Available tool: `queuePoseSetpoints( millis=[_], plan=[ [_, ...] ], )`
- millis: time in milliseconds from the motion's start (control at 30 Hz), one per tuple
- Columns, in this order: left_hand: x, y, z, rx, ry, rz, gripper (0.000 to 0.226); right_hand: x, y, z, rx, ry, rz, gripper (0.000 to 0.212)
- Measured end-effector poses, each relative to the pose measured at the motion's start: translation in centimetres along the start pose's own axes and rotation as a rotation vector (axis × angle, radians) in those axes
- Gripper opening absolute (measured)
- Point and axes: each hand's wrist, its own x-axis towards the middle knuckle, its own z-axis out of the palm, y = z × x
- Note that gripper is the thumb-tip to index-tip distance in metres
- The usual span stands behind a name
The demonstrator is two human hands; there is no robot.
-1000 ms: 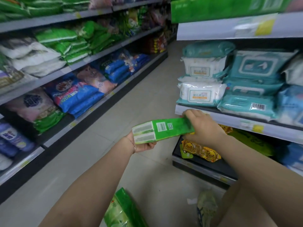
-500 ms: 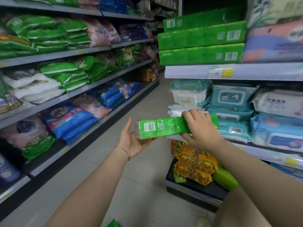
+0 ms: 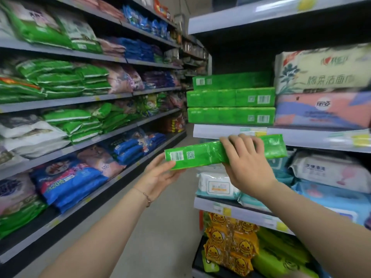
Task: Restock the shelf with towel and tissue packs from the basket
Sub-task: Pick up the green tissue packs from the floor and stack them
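I hold a long green tissue pack [image 3: 202, 154] flat in front of the right-hand shelf unit. My right hand [image 3: 247, 159] grips it over the top near its middle. My left hand [image 3: 160, 174] supports its barcode end from below with thumb and fingers. The pack hangs just under the edge of the shelf [image 3: 220, 132] that carries three stacked green tissue packs [image 3: 230, 99] of the same kind. The basket is out of view.
Beside the green stack lie cream and pink towel packs [image 3: 321, 89]. Wet-wipe packs [image 3: 218, 185] fill the shelf below, yellow duck packs [image 3: 230, 243] the one under that. Shelves of bagged goods [image 3: 66, 121] line the aisle's left side. The grey floor [image 3: 160, 227] runs between.
Both hands have lifted the green pack from the wet-wipe shelf level up to just below the shelf with the green stack. My view has tilted upward; the floor items have dropped from sight.
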Motion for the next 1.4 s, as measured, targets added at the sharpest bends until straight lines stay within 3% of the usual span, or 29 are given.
queuePoseSetpoints(
  millis=[200,400,600,767,900,1100,1233,1400],
  plan=[
    [3.1,4.8,2.1,0.063,-0.036,0.083,0.071,3.5,2.6,-1.2,-0.111,0.133,-0.051,0.062],
    [6.1,7.5,3.9,0.075,-0.003,0.155,0.068,6.1,4.6,-0.5,-0.201,0.147,-0.081,0.069],
    [8.9,10.5,6.0,0.040,-0.011,0.280,0.032,10.9,6.4,-0.4,-0.211,0.226,-0.056,0.071],
    [12.0,12.3,6.6,0.030,0.061,0.381,0.045,14.2,8.3,0.6,-0.263,0.202,-0.078,0.067],
    [14.0,12.6,7.8,0.047,0.159,0.409,0.032,15.3,9.8,2.2,-0.238,0.160,-0.027,0.063],
    [17.1,10.7,8.8,0.176,0.470,0.486,0.023,15.5,11.3,4.5,-0.196,0.122,-0.008,0.057],
    [18.6,10.2,9.3,0.378,0.641,0.529,0.033,15.5,11.3,5.0,-0.257,0.094,0.013,0.061],
    [19.0,8.8,10.7,0.707,0.498,0.548,0.023,15.4,11.0,5.4,-0.305,0.054,0.067,0.069]
  ],
)
